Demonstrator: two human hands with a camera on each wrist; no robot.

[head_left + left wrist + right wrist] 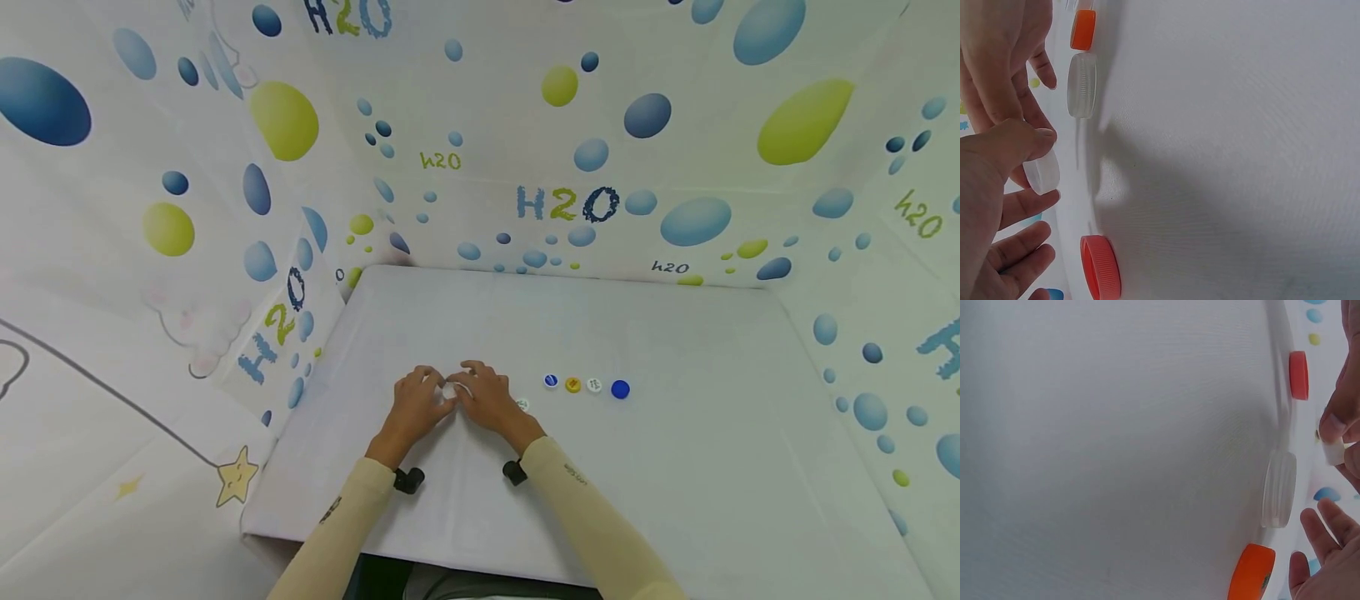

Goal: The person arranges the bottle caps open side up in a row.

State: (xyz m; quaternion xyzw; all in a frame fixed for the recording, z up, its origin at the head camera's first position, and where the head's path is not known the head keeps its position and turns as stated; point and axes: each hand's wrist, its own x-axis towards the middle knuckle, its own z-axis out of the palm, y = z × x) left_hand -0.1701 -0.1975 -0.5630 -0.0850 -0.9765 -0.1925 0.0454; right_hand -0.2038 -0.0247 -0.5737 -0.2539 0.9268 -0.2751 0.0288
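Note:
A small white translucent bottle cap (450, 390) is between my two hands, raised a little off the tabletop. My left hand (418, 406) pinches it, thumb across the cap (1042, 172) in the left wrist view, with the other fingers loosely extended. My right hand (489, 400) meets it from the other side, thumb and forefinger at the cap; its remaining fingers (1319, 534) spread loosely in the right wrist view. Near the hands stand a red cap (1104, 267), a clear cap (1083, 85) and an orange cap (1084, 29). The hands hide the red one from the head view.
A white cap with green print (522, 405) lies by the right wrist. Farther right is a row: a blue-and-white cap (551, 381), a yellow cap (573, 384), a printed white cap (594, 386) and a blue cap (620, 389). A white cloth covers the table (705, 467).

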